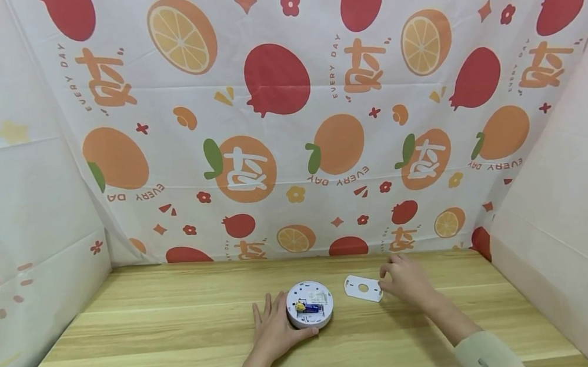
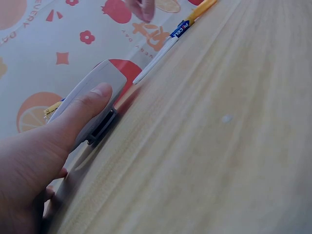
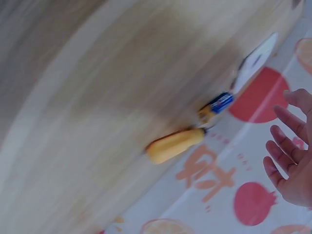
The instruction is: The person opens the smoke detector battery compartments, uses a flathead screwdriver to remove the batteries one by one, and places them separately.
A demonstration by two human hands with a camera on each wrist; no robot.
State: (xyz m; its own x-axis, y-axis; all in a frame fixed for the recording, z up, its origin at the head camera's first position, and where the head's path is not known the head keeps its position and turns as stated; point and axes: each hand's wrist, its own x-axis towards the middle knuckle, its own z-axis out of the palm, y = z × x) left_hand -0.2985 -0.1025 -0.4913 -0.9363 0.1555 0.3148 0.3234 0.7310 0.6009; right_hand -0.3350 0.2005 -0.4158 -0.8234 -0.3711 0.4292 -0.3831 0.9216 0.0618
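My left hand (image 1: 278, 330) holds a round white smoke detector (image 1: 307, 324) by its side, thumb along the near edge and fingers at the far left. The detector's back faces up, with a blue-and-yellow battery (image 1: 311, 308) in its compartment. In the left wrist view the thumb lies on the detector's side wall (image 2: 117, 78). My right hand (image 1: 406, 279) is raised beside a flat white mounting plate (image 1: 354, 291), fingers loosely bent and holding nothing. Under it, in the right wrist view, lie another blue-and-yellow battery (image 3: 217, 106) and a yellow-handled tool (image 3: 175, 145).
The wooden table (image 1: 181, 336) runs back to a fruit-printed cloth (image 1: 285, 149). Pale cloth walls (image 1: 565, 181) stand at both sides. The right hand hides the loose battery and the tool from the head view.
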